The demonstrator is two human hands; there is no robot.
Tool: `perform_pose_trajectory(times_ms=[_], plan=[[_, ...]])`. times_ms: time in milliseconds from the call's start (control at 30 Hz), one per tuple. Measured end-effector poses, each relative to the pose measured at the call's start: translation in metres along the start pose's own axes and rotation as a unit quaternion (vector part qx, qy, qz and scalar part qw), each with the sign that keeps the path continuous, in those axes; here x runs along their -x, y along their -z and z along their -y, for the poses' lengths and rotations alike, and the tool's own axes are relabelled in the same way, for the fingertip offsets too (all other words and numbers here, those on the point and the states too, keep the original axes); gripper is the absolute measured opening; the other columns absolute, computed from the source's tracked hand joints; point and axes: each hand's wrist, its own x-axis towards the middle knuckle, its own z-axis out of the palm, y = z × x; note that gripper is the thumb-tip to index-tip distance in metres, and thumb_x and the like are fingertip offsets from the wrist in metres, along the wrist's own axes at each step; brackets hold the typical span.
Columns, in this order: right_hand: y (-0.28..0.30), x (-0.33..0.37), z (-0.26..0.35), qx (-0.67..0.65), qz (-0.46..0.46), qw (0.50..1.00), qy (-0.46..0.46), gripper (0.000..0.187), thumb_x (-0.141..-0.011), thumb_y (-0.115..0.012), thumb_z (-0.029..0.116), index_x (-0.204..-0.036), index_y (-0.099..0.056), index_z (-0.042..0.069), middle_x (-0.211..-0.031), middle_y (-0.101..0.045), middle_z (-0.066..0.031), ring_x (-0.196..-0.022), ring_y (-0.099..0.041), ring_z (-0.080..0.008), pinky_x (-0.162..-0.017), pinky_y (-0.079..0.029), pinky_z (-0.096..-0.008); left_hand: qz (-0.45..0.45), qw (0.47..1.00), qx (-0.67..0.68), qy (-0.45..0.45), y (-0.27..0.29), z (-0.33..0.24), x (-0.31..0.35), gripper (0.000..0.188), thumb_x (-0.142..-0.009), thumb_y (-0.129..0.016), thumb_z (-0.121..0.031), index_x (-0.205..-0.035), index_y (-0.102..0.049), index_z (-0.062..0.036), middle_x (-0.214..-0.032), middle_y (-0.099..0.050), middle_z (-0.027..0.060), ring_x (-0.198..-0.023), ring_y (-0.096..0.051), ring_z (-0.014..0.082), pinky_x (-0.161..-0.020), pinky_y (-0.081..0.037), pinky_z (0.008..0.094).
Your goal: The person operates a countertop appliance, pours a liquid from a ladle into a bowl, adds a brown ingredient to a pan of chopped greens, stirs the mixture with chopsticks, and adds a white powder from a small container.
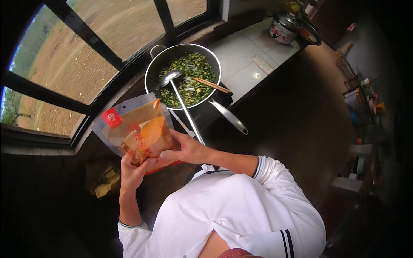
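Observation:
Between my two hands is a clear plastic pouch of orange-yellow powder, held in front of me to the left of the wok handle. My left hand grips its lower left side, thumb on the front. On the lower right side my right hand closes around it, thumb also in front. Just beyond the pouch sits a wok of chopped green and yellow food. A metal ladle rests in it, its long handle reaching toward my right wrist. Wooden chopsticks lie across the wok's right rim.
The wok's metal handle sticks out toward me on the right. A white tiled counter runs to the far right, with a flower-patterned rice cooker on it. Windows border the left. Pale scraps lie low at left.

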Motion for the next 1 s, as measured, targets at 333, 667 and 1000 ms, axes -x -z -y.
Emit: perform_pose_trajectory(times_ms=[333,667,1000], plan=[[0.091,0.014,-0.038,0.345,-0.205,0.914,-0.067,0.072,-0.083,-0.076,0.022,-0.143,-0.043,0.0,-0.117,-0.064,-0.021,-0.097,-0.069,-0.0275,-0.083,-0.057,-0.0374,-0.104,0.991,-0.082,0.0,0.039,-0.015,-0.022,0.028,-0.083,-0.069,0.006,-0.11,-0.062,0.0061,-0.1,-0.07,0.0049,-0.089,-0.065,0.012,-0.081,-0.053,0.0271],[0.106,0.016,-0.007,-0.175,-0.171,0.938,-0.244,0.023,-0.103,-0.052,0.029,-0.092,-0.042,0.012,-0.07,-0.039,0.0035,-0.05,-0.036,-0.0033,-0.04,-0.031,-0.0212,-0.086,0.985,-0.143,0.035,0.02,-0.023,-0.066,0.028,-0.083,-0.069,0.005,-0.109,-0.062,0.0071,-0.096,-0.07,0.0057,-0.085,-0.066,0.0114,-0.079,-0.053,0.0269],[0.194,0.065,0.057,-0.291,-0.139,0.919,-0.226,0.035,-0.107,-0.045,0.033,-0.126,-0.049,0.005,-0.069,-0.036,0.005,-0.047,-0.028,-0.0012,-0.037,-0.025,-0.0177,0.012,0.965,-0.262,0.002,0.01,-0.069,-0.141,0.027,-0.083,-0.068,0.004,-0.11,-0.063,0.0039,-0.09,-0.069,0.0011,-0.079,-0.063,0.007,-0.071,-0.052,0.0234]])
